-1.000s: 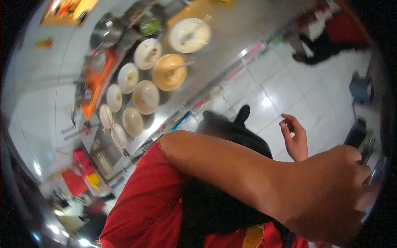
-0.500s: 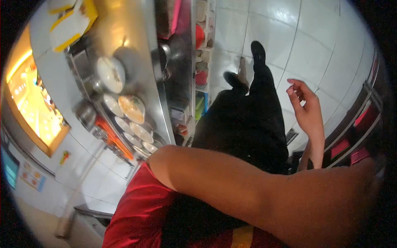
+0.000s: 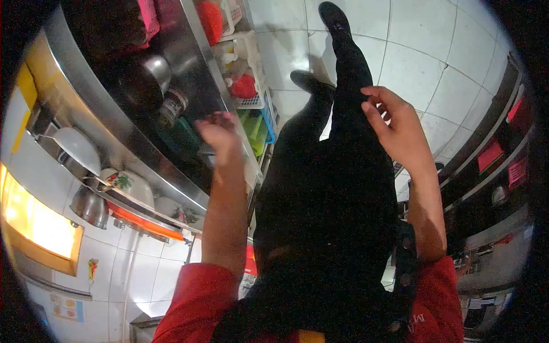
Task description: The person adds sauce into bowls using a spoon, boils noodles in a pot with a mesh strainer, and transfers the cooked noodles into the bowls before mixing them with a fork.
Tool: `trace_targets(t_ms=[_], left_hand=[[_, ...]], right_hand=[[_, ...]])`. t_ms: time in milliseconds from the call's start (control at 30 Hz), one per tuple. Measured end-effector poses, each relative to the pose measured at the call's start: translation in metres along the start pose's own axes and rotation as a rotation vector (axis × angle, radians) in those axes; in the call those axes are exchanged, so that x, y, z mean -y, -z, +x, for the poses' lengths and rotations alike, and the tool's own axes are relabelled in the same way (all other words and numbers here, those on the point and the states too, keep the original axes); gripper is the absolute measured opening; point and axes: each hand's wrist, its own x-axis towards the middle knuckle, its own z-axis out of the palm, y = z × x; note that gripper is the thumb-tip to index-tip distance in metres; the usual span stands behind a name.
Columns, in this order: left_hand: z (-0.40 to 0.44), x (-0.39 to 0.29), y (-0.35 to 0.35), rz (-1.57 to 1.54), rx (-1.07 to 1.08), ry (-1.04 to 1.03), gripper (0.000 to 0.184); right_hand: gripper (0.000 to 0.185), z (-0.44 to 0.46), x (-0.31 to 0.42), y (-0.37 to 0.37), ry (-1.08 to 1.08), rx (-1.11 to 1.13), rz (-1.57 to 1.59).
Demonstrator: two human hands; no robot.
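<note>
Blur hides whether the left hand (image 3: 219,134) grips anything; the right hand (image 3: 401,132) curls loosely, empty.

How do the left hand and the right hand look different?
The left hand is blurry, while the right hand looks clearer. The right hand's fingers curl toward its thumb; the left hand's fingers are too blurred to tell. In this view, the right hand shows closer to the black trousers than the left hand. Both are bare, with red sleeves.
</note>
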Motion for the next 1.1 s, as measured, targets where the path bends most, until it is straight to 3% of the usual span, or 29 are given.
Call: trace_targets(t_ms=[67,100,167,200,267,367,500,567,867,1100], left_hand=[[0.04,-0.029,-0.007,-0.245,-0.259,-0.045,0.041],[0.078,-0.038,0.003,-0.272,-0.258,-0.039,0.041],[0.153,-0.038,0.036,-0.285,0.145,-0.105,0.043],[0.151,-0.039,0.029,-0.332,0.15,-0.104,0.043],[0.135,-0.047,0.003,-0.272,-0.209,-0.167,0.039],[0.155,-0.049,-0.024,-0.469,-0.152,-0.163,0.038],[0.118,-0.015,0.029,-0.734,-0.092,-0.173,0.037],[0.118,-0.007,0.005,-0.871,-0.096,-0.159,0.036],[0.109,0.02,-0.011,-0.924,-0.119,-0.174,0.034],[0.105,0.046,0.006,-0.789,-0.089,-0.182,0.033]], right_hand=[[0.027,-0.011,-0.008,-0.012,0.036,-0.006,-0.058],[0.028,-0.017,-0.01,-0.017,0.071,-0.005,-0.108],[0.028,-0.03,-0.008,-0.024,0.066,0.001,-0.151],[0.028,-0.038,-0.005,-0.025,0.042,0.003,-0.17],[0.028,-0.056,0.005,-0.027,0.063,-0.01,-0.257],[0.026,-0.072,0.015,-0.035,0.081,-0.029,-0.299],[0.025,-0.08,0.033,-0.044,0.147,-0.001,-0.39],[0.023,-0.093,0.057,-0.047,0.179,0.077,-0.483],[0.025,-0.08,0.105,-0.058,0.336,0.223,-0.66],[0.027,-0.056,0.14,-0.042,0.386,0.346,-0.777]])
